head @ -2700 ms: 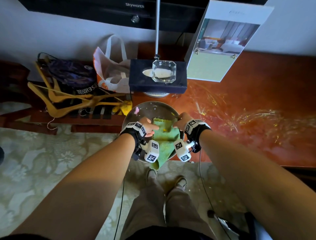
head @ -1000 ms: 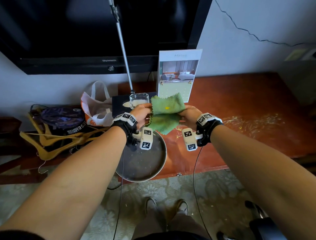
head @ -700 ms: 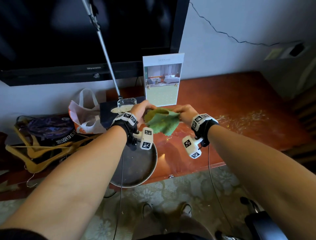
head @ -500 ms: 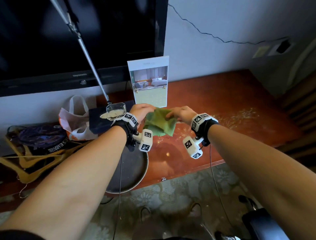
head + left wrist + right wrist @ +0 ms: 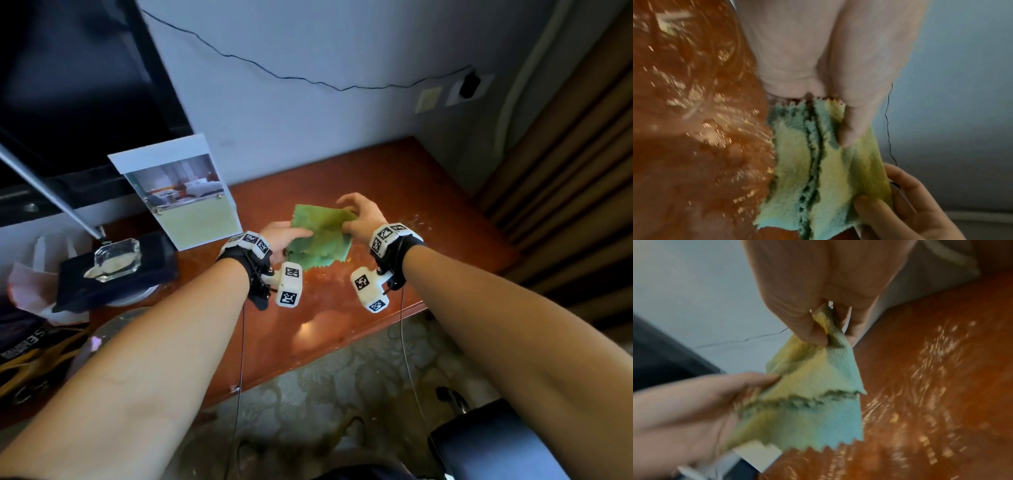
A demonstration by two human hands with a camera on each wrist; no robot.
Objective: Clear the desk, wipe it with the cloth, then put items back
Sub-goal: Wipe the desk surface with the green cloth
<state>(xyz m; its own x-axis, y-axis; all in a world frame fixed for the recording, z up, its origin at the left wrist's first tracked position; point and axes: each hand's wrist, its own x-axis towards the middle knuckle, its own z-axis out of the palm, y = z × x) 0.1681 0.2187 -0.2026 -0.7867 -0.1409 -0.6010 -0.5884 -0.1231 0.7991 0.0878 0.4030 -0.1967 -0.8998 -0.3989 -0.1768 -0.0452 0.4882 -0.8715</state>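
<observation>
A green cloth with zigzag edges hangs folded between both hands, just above the red-brown desk. My left hand holds its left side, thumb on top of the cloth. My right hand pinches the right corner of the cloth between thumb and fingers. Pale crumbs and smears streak the desk to the right of the hands; they also show on the desk in the left wrist view and on the desk in the right wrist view.
A standing photo card leans at the back left of the desk. A glass ashtray sits on a dark box beside a metal pole. A round metal tray lies at the desk's left end. Bags and hangers lie further left.
The hands have lifted the cloth out of the round tray and carried it rightward over the desk. The view has swung right, and the cloth is now spread between both hands.
</observation>
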